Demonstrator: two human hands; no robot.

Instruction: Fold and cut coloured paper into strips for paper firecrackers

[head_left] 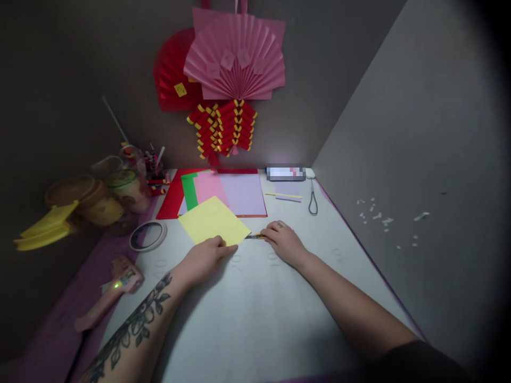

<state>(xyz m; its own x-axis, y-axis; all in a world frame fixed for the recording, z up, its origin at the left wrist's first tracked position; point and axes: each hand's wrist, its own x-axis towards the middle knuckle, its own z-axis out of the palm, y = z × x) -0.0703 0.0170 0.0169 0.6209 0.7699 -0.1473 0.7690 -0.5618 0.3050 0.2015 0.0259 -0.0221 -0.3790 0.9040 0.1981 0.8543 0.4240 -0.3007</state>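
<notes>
A sheet of yellow paper lies turned like a diamond on the white table, overlapping the front of the coloured sheets. My left hand presses on its near edge, the index finger stretched toward the right and the other fingers partly curled. Just right of the paper, my right hand rests on the table with its fingers closed on the orange handle of a craft knife. The knife's dark end points left and touches or nearly touches the paper's right corner.
Behind lie a pink sheet, a green sheet and a lilac sheet. At left are a tape roll, a pink glue gun and pots. A phone and paper strips are at back right.
</notes>
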